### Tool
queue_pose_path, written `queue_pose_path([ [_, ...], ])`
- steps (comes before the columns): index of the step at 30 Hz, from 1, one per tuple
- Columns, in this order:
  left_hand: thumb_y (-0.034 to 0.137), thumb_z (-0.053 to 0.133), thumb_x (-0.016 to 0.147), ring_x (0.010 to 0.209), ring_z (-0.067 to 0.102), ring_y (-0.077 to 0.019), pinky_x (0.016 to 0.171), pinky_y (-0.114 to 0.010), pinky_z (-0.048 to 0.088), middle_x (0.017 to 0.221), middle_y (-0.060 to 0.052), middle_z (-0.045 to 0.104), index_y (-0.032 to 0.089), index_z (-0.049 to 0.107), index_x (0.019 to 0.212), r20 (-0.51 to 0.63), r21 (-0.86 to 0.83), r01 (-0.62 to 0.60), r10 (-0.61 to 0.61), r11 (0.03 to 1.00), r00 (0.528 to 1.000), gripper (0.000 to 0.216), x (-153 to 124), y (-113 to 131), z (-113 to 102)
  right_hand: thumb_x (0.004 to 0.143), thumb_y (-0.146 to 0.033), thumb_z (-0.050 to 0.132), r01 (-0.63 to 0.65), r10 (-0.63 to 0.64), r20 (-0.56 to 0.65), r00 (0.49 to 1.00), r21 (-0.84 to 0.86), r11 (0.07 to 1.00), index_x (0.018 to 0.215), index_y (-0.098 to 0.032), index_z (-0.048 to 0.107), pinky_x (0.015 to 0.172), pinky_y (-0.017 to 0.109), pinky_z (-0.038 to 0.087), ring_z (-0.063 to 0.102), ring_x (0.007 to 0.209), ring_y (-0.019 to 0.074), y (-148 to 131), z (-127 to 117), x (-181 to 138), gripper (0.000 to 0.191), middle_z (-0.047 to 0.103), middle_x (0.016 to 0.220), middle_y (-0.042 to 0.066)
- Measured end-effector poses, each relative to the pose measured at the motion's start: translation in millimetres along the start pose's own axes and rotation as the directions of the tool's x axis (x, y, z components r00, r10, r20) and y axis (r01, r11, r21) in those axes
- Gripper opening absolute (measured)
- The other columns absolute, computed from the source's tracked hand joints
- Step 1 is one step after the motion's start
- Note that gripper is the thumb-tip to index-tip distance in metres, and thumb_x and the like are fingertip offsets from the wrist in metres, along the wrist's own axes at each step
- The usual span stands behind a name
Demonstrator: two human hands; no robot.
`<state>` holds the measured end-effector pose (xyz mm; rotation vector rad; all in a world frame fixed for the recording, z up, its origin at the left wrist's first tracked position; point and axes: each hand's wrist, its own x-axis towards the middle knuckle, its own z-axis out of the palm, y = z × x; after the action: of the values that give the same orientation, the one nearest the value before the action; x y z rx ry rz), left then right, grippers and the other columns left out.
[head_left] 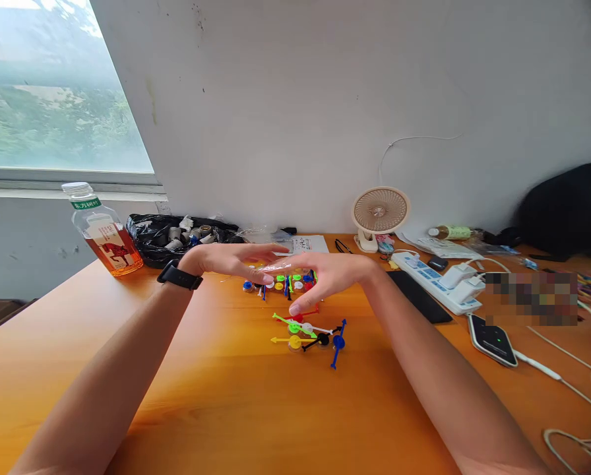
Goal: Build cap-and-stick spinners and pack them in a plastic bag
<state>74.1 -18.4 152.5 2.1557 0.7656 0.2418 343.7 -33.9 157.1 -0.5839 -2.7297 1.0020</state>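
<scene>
My left hand point(236, 260) and my right hand point(325, 274) are raised over the orange table point(216, 396), fingertips meeting at the middle. Both have their fingers stretched out, and a thin clear film seems to lie between the fingertips. I cannot make out whether either hand grips it. A black watch point(179, 275) is on my left wrist. Below the right hand lies a small heap of coloured plastic pins with round heads point(308, 330): green, yellow, red, blue, black, white. More coloured pieces point(285, 284) lie behind the hands.
A bottle of amber drink point(105, 231) stands at the back left beside a black bag of small items point(177, 237). A small desk fan point(379, 214), a white power strip point(438, 280), a phone point(493, 340), cables and a dark bag point(567, 208) crowd the right.
</scene>
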Motion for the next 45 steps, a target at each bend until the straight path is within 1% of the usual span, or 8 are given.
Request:
queue_pose_path([
  [5, 0.050, 0.086, 0.074, 0.110, 0.071, -0.0343, 0.084, -0.036, 0.056, 0.119, -0.010, 0.076, 0.027, 0.067, 0.135, -0.007, -0.084, -0.065, 0.065, 0.994, 0.998, 0.068, 14, 5, 15, 0.071, -0.046, 0.093, -0.013, 0.013, -0.036, 0.999, 0.000, 1.000, 0.135, -0.037, 0.074, 0.112, 0.033, 0.048, 0.063, 0.133, 0.0258, -6, 0, 0, 0.068, 0.073, 0.136, 0.000],
  [14, 0.053, 0.082, 0.076, 0.077, 0.068, -0.0232, 0.068, -0.032, 0.051, 0.094, -0.003, 0.074, 0.024, 0.069, 0.123, 0.000, -0.069, -0.020, 0.021, 0.997, 1.000, 0.056, 27, 6, 29, 0.062, -0.045, 0.098, -0.019, 0.021, -0.019, 1.000, 0.094, 0.995, 0.118, -0.035, 0.081, 0.100, 0.030, 0.055, 0.072, 0.110, 0.0253, 4, 5, 3, 0.060, 0.081, 0.113, -0.003],
  [19, 0.053, 0.082, 0.077, 0.078, 0.068, -0.0232, 0.068, -0.032, 0.050, 0.093, -0.003, 0.074, 0.024, 0.068, 0.122, 0.022, -0.042, -0.022, 0.023, 0.999, 0.999, 0.056, 29, 6, 31, 0.068, -0.049, 0.094, -0.026, 0.026, 0.038, 0.999, 0.010, 1.000, 0.125, -0.034, 0.078, 0.111, 0.032, 0.047, 0.066, 0.123, 0.0254, 6, 5, 3, 0.062, 0.078, 0.123, -0.002],
  [23, 0.053, 0.081, 0.077, 0.081, 0.069, -0.0242, 0.071, -0.033, 0.051, 0.092, -0.004, 0.074, 0.022, 0.070, 0.115, -0.005, -0.036, -0.014, 0.014, 0.999, 1.000, 0.050, 23, 3, 24, 0.076, -0.050, 0.088, -0.061, 0.060, -0.008, 0.998, -0.073, 0.995, 0.124, -0.033, 0.078, 0.109, 0.032, 0.046, 0.063, 0.128, 0.0270, 3, 0, 0, 0.053, 0.073, 0.134, 0.000],
  [28, 0.054, 0.079, 0.079, 0.089, 0.068, -0.0258, 0.078, -0.033, 0.051, 0.097, -0.004, 0.074, 0.022, 0.070, 0.109, -0.062, -0.020, -0.041, 0.040, 0.999, 0.997, 0.045, 18, -8, 15, 0.082, -0.044, 0.084, -0.045, 0.038, -0.107, 0.994, -0.063, 0.997, 0.108, -0.027, 0.080, 0.096, 0.032, 0.049, 0.067, 0.111, 0.0243, 3, -7, -4, 0.031, 0.078, 0.115, 0.001],
  [35, 0.053, 0.074, 0.086, 0.099, 0.065, -0.0265, 0.084, -0.035, 0.050, 0.112, -0.008, 0.072, 0.020, 0.066, 0.123, -0.052, -0.038, -0.038, 0.036, 0.999, 0.998, 0.050, 14, -20, 8, 0.085, -0.030, 0.076, -0.059, 0.053, -0.295, 0.954, -0.013, 0.998, 0.091, -0.020, 0.075, 0.093, 0.032, 0.049, 0.069, 0.099, 0.0204, 7, -11, -6, 0.012, 0.077, 0.099, 0.003],
  [41, 0.053, 0.073, 0.089, 0.120, 0.062, -0.0311, 0.096, -0.035, 0.049, 0.125, -0.007, 0.072, 0.022, 0.067, 0.130, -0.123, 0.000, -0.018, 0.018, 1.000, 0.992, 0.051, 9, -18, 3, 0.085, -0.032, 0.073, -0.142, 0.099, -0.442, 0.892, -0.066, 0.988, 0.087, -0.019, 0.073, 0.081, 0.030, 0.048, 0.069, 0.089, 0.0190, 12, -10, -5, 0.013, 0.077, 0.092, 0.003],
  [45, 0.056, 0.074, 0.088, 0.122, 0.061, -0.0310, 0.095, -0.033, 0.048, 0.131, -0.007, 0.071, 0.023, 0.063, 0.138, -0.169, 0.088, 0.023, -0.008, 0.996, 0.986, 0.061, 4, -24, -2, 0.085, -0.035, 0.074, -0.187, 0.139, -0.398, 0.907, -0.084, 0.979, 0.090, -0.019, 0.074, 0.079, 0.029, 0.048, 0.069, 0.089, 0.0196, 19, -14, -9, 0.017, 0.077, 0.092, 0.005],
])
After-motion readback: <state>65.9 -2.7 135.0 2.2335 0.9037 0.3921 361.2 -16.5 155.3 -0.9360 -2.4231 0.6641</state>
